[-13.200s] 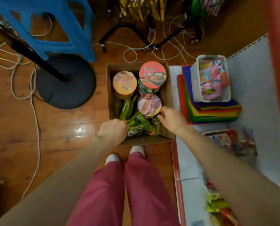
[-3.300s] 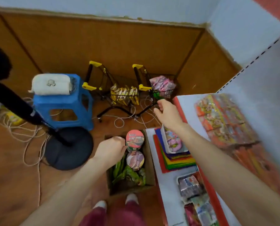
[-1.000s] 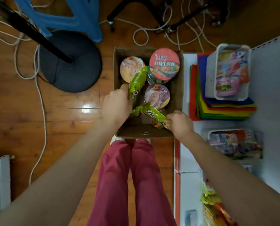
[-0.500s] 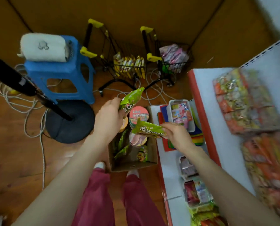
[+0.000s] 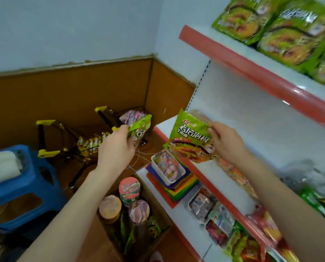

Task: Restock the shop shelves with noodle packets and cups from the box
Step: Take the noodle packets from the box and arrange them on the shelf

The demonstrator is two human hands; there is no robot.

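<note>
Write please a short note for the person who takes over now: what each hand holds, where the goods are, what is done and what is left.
Left hand: holds a green packet, raised above the floor, beside the shelves.
Right hand: holds a second green packet, face up, at the front edge of the middle shelf.
Box: on the floor by the shelf base; three cups and several green packets are inside.
Top shelf: the same kind of green packets already lie there.
Done: two packets taken out of the box.
Left: place both packets, then shelve the cups and the rest.
</note>
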